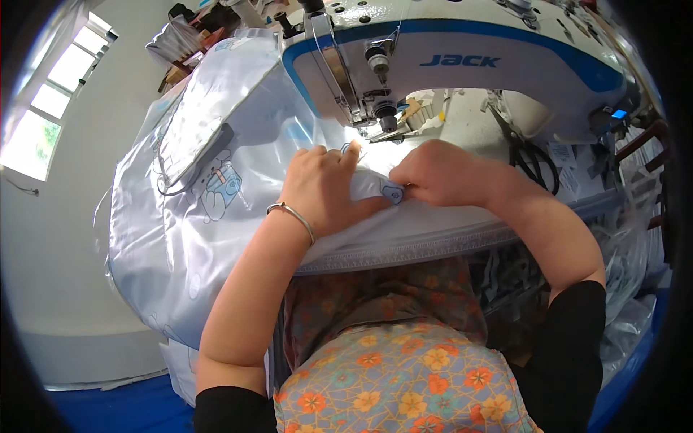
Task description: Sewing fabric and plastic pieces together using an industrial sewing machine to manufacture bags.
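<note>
A shiny pale fabric with blue printed cartoon figures spreads over the left of the sewing table and hangs down its front left. My left hand lies on it, fingers apart, the index fingertip close to the lit needle area. At the fabric's right edge my right hand pinches the cloth between thumb and fingers. Just beyond both hands stands a white and blue sewing machine, its presser foot right before my fingertips. Glare hides the needle point.
Black-handled scissors lie right of my right hand, under the machine's arm. A measuring scale runs along the table's front edge. Clear plastic bags hang at the right. A dark flat bar rests on the fabric at left.
</note>
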Demonstrator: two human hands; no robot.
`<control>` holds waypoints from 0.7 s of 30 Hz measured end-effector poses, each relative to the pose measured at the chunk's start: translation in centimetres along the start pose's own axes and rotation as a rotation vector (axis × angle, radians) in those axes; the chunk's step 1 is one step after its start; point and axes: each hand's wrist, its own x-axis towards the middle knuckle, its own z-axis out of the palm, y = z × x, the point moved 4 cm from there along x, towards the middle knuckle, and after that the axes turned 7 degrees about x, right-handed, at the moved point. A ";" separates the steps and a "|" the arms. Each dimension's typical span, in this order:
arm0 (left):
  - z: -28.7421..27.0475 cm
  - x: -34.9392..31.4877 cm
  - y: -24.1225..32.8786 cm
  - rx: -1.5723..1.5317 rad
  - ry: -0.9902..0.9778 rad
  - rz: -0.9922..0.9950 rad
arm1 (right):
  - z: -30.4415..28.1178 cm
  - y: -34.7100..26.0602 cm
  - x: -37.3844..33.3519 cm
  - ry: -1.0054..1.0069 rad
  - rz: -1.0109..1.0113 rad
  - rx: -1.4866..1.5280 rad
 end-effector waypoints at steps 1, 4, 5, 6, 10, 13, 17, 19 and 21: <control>0.8 0.4 -0.2 0.014 0.036 0.019 | -0.2 0.0 0.1 -0.033 0.028 -0.007; 1.1 1.1 0.0 0.006 0.054 0.025 | -0.5 0.0 0.0 -0.054 0.012 -0.063; 1.3 1.2 0.0 -0.016 0.030 0.003 | -0.6 0.1 0.0 -0.051 0.019 -0.062; 1.5 1.4 0.1 -0.018 0.029 0.010 | -0.7 0.1 0.1 -0.079 0.035 -0.062; 1.5 1.5 0.5 -0.036 0.085 0.018 | -1.0 0.2 0.1 -0.145 0.085 -0.051; 1.5 1.8 0.5 -0.046 0.085 0.013 | -0.9 0.5 0.1 -0.138 0.083 -0.059; 1.6 2.1 0.3 -0.048 0.128 -0.006 | -1.0 1.2 0.3 -0.109 0.100 -0.046; 1.5 2.3 0.3 -0.061 0.096 -0.020 | -1.0 1.4 0.5 -0.085 0.054 -0.069; 1.4 2.2 0.7 -0.081 0.064 -0.024 | -0.7 2.0 0.4 -0.044 0.022 -0.049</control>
